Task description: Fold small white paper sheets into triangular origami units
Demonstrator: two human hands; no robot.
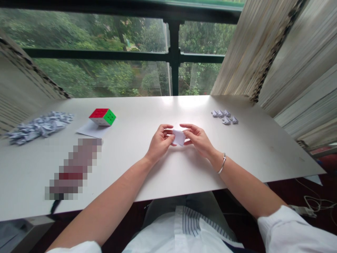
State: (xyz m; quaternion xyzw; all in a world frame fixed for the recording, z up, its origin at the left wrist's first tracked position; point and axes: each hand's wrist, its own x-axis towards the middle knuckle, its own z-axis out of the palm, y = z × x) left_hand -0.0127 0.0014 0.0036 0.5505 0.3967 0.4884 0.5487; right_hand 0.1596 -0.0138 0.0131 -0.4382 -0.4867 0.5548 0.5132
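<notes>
Between my two hands, just above the white table (126, 175), is a small folded piece of white paper (179, 137). My left hand (162, 140) pinches its left edge between thumb and fingers. On the opposite edge, the thumb and fingers of my right hand (197, 140) grip the paper, with the index finger stretched out above it. A silver bracelet (223, 163) circles my right wrist. The undersides of the paper and some fingertips are hidden.
Several folded paper pieces (225, 114) lie at the back right. At the left is a larger pile of folded paper (43, 126). A puzzle cube (102, 117) sits on white paper sheets (92, 131); a blurred-out object (75, 168) lies nearer. Window and curtains (237, 49) border the back.
</notes>
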